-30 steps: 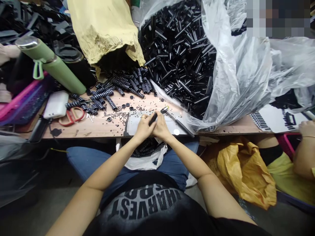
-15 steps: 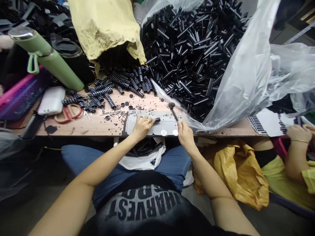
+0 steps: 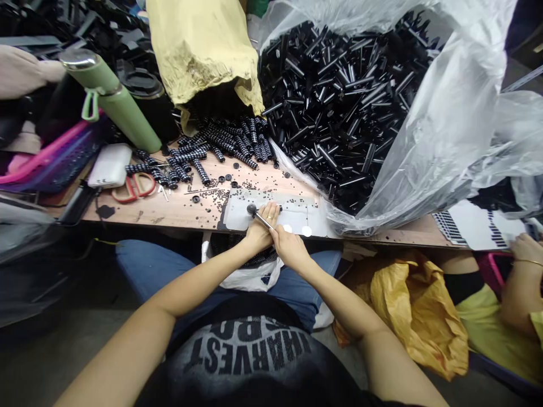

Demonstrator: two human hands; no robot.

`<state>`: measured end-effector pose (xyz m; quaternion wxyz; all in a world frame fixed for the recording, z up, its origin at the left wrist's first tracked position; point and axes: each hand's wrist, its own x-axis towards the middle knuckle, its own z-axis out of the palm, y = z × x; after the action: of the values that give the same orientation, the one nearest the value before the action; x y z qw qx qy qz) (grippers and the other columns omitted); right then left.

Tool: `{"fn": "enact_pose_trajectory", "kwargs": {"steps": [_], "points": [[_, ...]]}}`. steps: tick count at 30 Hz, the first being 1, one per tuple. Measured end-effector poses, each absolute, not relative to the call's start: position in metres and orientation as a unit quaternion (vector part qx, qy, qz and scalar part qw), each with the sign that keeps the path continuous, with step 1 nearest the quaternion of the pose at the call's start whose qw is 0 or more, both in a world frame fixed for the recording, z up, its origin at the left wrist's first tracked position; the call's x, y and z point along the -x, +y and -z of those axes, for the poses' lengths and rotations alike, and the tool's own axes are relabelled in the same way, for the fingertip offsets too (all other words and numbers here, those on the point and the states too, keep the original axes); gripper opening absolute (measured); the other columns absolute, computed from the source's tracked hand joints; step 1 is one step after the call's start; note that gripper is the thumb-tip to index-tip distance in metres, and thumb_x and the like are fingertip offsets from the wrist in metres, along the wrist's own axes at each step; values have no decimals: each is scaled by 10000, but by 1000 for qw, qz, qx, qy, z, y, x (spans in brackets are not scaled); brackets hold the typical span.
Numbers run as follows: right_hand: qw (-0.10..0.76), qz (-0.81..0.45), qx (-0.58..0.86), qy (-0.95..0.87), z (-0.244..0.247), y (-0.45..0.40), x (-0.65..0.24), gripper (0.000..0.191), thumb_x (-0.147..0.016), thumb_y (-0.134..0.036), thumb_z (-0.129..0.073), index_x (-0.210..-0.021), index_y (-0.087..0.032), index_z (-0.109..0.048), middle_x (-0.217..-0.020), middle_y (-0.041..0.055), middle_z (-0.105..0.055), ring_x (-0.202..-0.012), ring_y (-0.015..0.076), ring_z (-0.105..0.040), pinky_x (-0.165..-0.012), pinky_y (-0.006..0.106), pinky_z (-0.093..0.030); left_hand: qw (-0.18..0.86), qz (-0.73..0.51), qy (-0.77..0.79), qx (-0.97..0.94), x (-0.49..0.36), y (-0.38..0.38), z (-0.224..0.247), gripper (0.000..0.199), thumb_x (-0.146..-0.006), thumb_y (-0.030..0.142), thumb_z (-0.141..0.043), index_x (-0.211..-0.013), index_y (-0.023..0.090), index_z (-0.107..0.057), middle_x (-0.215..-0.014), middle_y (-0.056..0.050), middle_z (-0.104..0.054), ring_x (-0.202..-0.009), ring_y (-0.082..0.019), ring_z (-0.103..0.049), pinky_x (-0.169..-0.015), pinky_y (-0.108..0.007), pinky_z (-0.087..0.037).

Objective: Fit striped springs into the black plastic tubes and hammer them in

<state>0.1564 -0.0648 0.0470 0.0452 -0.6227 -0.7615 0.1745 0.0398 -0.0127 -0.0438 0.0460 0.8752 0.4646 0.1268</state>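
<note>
My left hand (image 3: pixel 262 229) is closed around a short black tube piece at the grey pad (image 3: pixel 292 217), and only a dark end of the piece shows past the fingers. My right hand (image 3: pixel 291 247) grips a small hammer (image 3: pixel 266 223) with a round dark head and a thin metal shaft. The hammer lies across and above my left hand, its head to the left of the knuckles. Whether it touches the hand or the tube I cannot tell. Tiny dark rings and a few black discs (image 3: pixel 195 199) are scattered on the tabletop to the left.
Behind the pad stands a clear plastic bag (image 3: pixel 445 124) full of black tubes (image 3: pixel 339 113). Studded black rods (image 3: pixel 229 138) spill from a yellow sack (image 3: pixel 199 51). At left are scissors (image 3: pixel 134 187), a white box (image 3: pixel 110 165) and a green bottle (image 3: pixel 123 110). Another person's hand (image 3: pixel 526 249) is at right.
My right hand has swung the hammer leftward, from the right side of the pad to over my left hand. My left hand keeps its hold on the tube. The whole view has shifted slightly.
</note>
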Motion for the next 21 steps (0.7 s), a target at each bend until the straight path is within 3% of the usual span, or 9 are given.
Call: {"fn": "enact_pose_trajectory", "kwargs": {"steps": [2, 5, 7, 10, 12, 14, 16, 18, 21], "points": [[14, -179, 618, -766, -44, -60, -154, 338, -1005, -388, -264, -953, -197, -538, -743, 83, -663, -632, 234, -619, -582, 288, -334, 72, -139, 464, -872, -40, -7, 40, 507, -901, 158, -376, -1378, -8, -417, -1407, -250, -460, -1344, -311, -401, -1085, -465, -319], [58, -150, 657, -736, -46, -47, -167, 348, -1015, -377, -228, -968, -208, -529, -735, 59, -657, -649, 223, -617, -594, 281, -323, 112, -148, 490, -852, -43, -3, 28, 390, -907, 122, -368, -1239, 59, -564, -1089, -207, -653, -1079, -288, -593, -883, -422, -468], [77, -118, 692, -708, -47, -34, -183, 365, -1018, -388, -218, -966, -208, -531, -747, 56, -655, -654, 215, -610, -598, 277, -317, 137, -151, 477, -855, -39, -2, 17, 316, -923, 155, -384, -1107, 114, -638, -902, -153, -668, -902, -262, -618, -767, -373, -489], [53, -80, 727, -679, -40, -16, -208, 354, -1010, -409, -267, -980, -195, -547, -775, 81, -661, -667, 225, -603, -613, 289, -326, 152, -183, 514, -824, -4, 12, 1, 282, -937, 228, -410, -1038, 128, -654, -841, -142, -642, -791, -243, -588, -706, -351, -473], [30, -69, 745, -663, -30, -7, -221, 350, -1000, -421, -301, -1004, -184, -559, -804, 101, -665, -699, 243, -604, -635, 307, -347, 95, -212, 640, -732, 40, 34, -7, 331, -923, 148, -343, -1075, 74, -627, -894, -202, -623, -824, -277, -579, -717, -397, -458], [29, -66, 748, -659, -21, 1, -229, 343, -991, -426, -333, -1011, -179, -569, -877, 117, -667, -777, 256, -604, -671, 322, -373, 18, -208, 706, -677, 91, 61, -9, 373, -865, 73, -347, -1143, 68, -597, -1079, -262, -581, -1018, -350, -543, -798, -483, -431], [58, -49, 730, -679, -16, 12, -233, 322, -983, -410, -364, -1023, -171, -576, -983, 126, -655, -900, 260, -583, -736, 329, -393, 4, -148, 657, -739, 134, 86, -6, 351, -805, 62, -414, -1080, 102, -630, -1234, -256, -530, -1196, -389, -446, -885, -535, -390], [99, 1, 713, -695, -19, 31, -240, 295, -975, -369, -392, -1064, -154, -573, -1089, 136, -623, -1014, 263, -532, -808, 334, -391, 13, -105, 593, -798, 162, 102, 0, 341, -770, 54, -440, -1032, 139, -642, -1336, -209, -500, -1298, -365, -370, -971, -546, -345], [121, 93, 736, -660, -31, 70, -255, 269, -943, -261, -426, -1129, -122, -562, -1163, 160, -584, -1093, 291, -467, -856, 365, -371, 29, -125, 550, -825, 170, 107, 3, 315, -791, 84, -441, -1042, 147, -621, -1266, -183, -572, -1288, -320, -413, -1039, -530, -303]]}}
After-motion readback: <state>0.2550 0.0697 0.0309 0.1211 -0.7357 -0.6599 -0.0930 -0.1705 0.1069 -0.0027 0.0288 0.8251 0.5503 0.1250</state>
